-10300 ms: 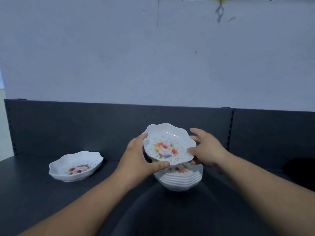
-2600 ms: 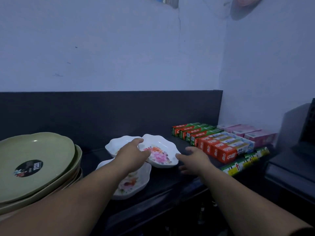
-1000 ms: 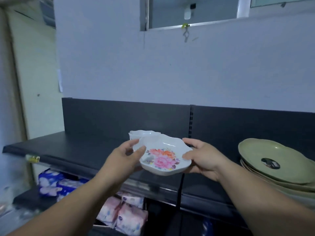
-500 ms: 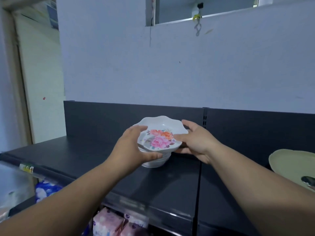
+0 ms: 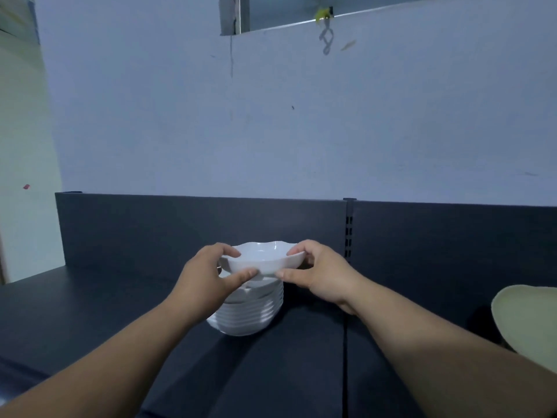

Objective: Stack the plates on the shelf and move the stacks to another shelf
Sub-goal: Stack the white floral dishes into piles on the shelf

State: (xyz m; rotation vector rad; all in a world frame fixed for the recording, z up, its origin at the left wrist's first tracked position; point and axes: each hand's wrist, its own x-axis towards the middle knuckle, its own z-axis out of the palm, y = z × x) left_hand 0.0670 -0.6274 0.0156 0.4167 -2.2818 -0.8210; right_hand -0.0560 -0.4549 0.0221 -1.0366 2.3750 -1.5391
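Observation:
A white plate with a wavy rim (image 5: pixel 261 258) is held level between both hands, just above a stack of several matching white plates (image 5: pixel 250 312) that stands on the dark shelf (image 5: pixel 90 312). My left hand (image 5: pixel 208 279) grips the plate's left rim, thumb underneath at the front. My right hand (image 5: pixel 316 273) grips its right rim. The plate's flower print is hidden from this low angle. Whether the held plate touches the stack's top I cannot tell.
A pale green plate (image 5: pixel 527 321) pokes in at the right edge of the shelf. A dark back panel (image 5: pixel 150 230) rises behind the stack, with a slotted upright (image 5: pixel 349 236) to its right. A blue-grey wall stands above.
Half a second ago the plate was tilted toward me, showing its flowers, above the stack. Now it is level and lower, right over the stack, and the view has come closer.

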